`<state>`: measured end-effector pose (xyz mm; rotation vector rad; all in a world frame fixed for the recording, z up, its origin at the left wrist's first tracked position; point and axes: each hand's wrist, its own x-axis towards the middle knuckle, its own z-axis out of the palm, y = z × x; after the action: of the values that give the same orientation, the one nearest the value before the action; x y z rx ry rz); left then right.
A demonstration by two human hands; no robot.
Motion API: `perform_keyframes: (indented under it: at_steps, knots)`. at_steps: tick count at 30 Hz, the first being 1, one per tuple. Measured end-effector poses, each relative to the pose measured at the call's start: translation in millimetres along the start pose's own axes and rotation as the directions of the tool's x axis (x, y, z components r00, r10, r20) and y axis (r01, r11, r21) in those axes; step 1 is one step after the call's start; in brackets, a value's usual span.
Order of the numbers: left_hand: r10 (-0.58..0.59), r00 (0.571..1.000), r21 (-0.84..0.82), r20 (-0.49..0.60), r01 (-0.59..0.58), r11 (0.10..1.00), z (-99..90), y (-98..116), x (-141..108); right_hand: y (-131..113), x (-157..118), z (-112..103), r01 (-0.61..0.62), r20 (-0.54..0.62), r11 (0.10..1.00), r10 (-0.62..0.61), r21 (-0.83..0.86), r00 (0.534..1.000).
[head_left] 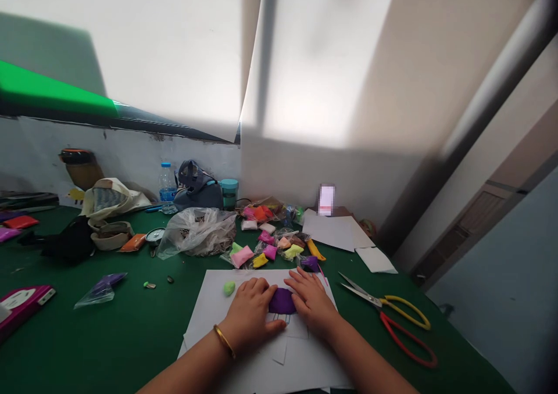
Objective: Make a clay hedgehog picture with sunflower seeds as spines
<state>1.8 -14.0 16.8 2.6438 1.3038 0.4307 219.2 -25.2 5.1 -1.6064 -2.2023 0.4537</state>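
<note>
Between the flat, unclenched left hand (251,308) and right hand (314,302), one piece of purple clay (282,301) is resting on white paper (208,310), touching both. Green tabletop (135,341) is stretching wide from the paper's left edge. One green clay ball (229,288) and one pair of scissors (375,302) are flanking the hands; a pale wall (279,170) is standing behind.

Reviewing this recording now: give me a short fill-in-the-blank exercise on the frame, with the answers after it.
1. The flattened piece between the left hand and the right hand is coloured ____.
2. Of the two hands, the gold-coloured bracelet sits nearer the ____ one.
3. The scissors have handles in red and ____.

Missing words: purple; left; yellow.
</note>
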Motion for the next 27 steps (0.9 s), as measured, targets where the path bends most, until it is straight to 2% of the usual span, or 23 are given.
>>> perform_keyframes:
  at_steps: [5, 10, 12, 23, 27]
  knots:
    - [-0.009, 1.000, 0.000, -0.003, 0.009, 1.000, 0.8, 0, 0, 1, 1, 1, 0.018, 0.025, 1.000, -0.018, -0.009, 1.000]
    - [-0.012, 1.000, 0.002, 0.001, 0.012, 1.000, -0.2, -1, 0, 13, 1, 3, 0.002, -0.102, 0.998, 0.004, 0.058, 0.995]
    - [-0.027, 1.000, 0.013, 0.002, 0.027, 1.000, -1.6, -2, -2, 18, 1, 2, 0.003, -0.120, 0.998, 0.004, 0.062, 0.993]
    - [-0.090, 0.996, 0.017, -0.002, 0.090, 0.996, -3.6, -5, -6, 1, -4, -3, 0.033, 0.043, 0.999, -0.033, -0.002, 0.999]
    - [-0.084, 0.996, 0.013, -0.012, 0.084, 0.996, -3.1, -5, -6, 2, -2, -3, 0.003, 0.046, 1.000, -0.003, 0.008, 0.999]
